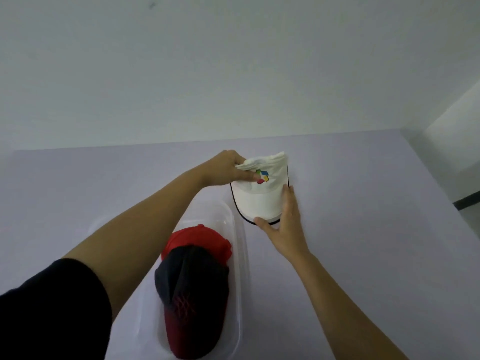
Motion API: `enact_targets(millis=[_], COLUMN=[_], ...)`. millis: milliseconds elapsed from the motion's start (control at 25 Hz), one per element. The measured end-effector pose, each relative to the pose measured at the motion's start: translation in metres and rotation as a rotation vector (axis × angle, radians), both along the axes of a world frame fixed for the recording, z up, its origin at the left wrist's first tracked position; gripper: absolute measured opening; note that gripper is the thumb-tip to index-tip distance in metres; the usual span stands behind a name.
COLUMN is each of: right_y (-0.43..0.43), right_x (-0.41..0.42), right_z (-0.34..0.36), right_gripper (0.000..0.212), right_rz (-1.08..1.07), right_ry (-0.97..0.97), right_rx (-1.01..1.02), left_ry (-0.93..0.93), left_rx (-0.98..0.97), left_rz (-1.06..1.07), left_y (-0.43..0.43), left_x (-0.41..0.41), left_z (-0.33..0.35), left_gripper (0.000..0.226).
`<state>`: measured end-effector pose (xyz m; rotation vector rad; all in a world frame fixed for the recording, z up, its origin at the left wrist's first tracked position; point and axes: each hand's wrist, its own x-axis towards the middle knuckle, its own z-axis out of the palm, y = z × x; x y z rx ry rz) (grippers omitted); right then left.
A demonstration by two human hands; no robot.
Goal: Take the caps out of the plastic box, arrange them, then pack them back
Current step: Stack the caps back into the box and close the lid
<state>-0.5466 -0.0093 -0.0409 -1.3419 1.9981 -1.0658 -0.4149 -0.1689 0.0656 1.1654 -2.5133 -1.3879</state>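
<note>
Pale lilac bench [78, 190] fills the lower half of the view, with a plain white wall behind it. At the far left a dark sleeve [52, 307] covers the upper left arm, and the bare forearm reaches toward 1 o'clock across the plastic box [237, 255]. That clear box stands on the bench at the bottom centre, its long side running from 6 to 12 o'clock. Two caps lie inside it: a red cap [200, 239] at the 12 o'clock end, and a dark cap [189, 289] with a red criss-cross mark overlapping it toward 6 o'clock, its brim fading to red at the near end.

Just beyond the box, at its 1 o'clock, the white cap [259, 201] is outside on the bench, brim pointing toward 6 o'clock. The left hand [223, 168] grips the bunched crown at the cap's 10 o'clock, fingers curled into the fabric beside a small multicoloured logo [261, 176]. The right hand [284, 227] holds the dark-edged brim, thumb on its front edge at 6 o'clock and fingers lying along its 3 o'clock side. Whether the cap rests fully on the bench or is slightly lifted is unclear.
</note>
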Motion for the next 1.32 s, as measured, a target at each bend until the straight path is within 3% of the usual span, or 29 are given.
enact_targets(millis=[160, 240, 440, 600, 840, 1040, 1160, 1320], right_y=[-0.004, 0.000, -0.006, -0.011, 0.006, 0.024, 0.029, 0.035], right_x=[0.062, 0.084, 0.113, 0.114, 0.116, 0.118, 0.120, 0.122], right_z=[0.028, 0.029, 0.021, 0.025, 0.027, 0.032, 0.035, 0.040], right_gripper=[0.118, 0.126, 0.140, 0.137, 0.124, 0.117, 0.113, 0.108], right_rz=[0.094, 0.228, 0.461, 0.637, 0.659, 0.642, 0.660, 0.699], right_ry=[-0.131, -0.162, 0.005, 0.259, 0.360, 0.392, 0.388, 0.398], right_rx=[-0.023, 0.053, 0.394, 0.579, 0.513, 0.385, 0.339, 0.317], left_ry=[0.015, 0.006, -0.022, 0.031, 0.039, -0.025, -0.054, -0.132], left_rx=[-0.130, -0.168, -0.273, -0.353, -0.478, -0.349, -0.284, -0.136], left_rz=[0.083, 0.113, 0.156, 0.166, -0.002, -0.154, -0.199, -0.155], left_y=[-0.006, -0.007, -0.009, -0.007, 0.003, 0.007, 0.010, 0.012], left_x=[0.070, 0.099, 0.150, 0.158, 0.147, 0.142, 0.143, 0.141], left_z=[0.050, 0.062, 0.058, 0.034, -0.011, -0.031, -0.031, -0.022], left_gripper=[0.038, 0.027, 0.046, 0.033, 0.037, 0.042, 0.032, 0.028])
